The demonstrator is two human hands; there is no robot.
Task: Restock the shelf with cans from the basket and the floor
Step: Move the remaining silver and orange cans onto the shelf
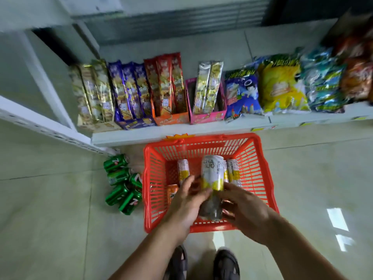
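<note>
A red plastic basket (153, 178) stands on the floor below the shelf. Over it a tall white-and-yellow can (212, 172) is held up, base towards me, between both hands. My left hand (185, 205) has its fingers curled against the can's left side. My right hand (246, 211) grips the lower right side. More slim white-and-yellow cans (183, 170) (233, 171) lie in the basket, with an orange can (172, 191) partly hidden behind my left hand. Several green cans (123, 182) lie on the floor left of the basket.
The low white shelf (141, 136) holds boxed snack sticks (165, 87) and snack bags (282, 87). A white perforated upright (50, 132) slants in from the left. My two sandalled feet (201, 263) stand just behind the basket on pale tiles.
</note>
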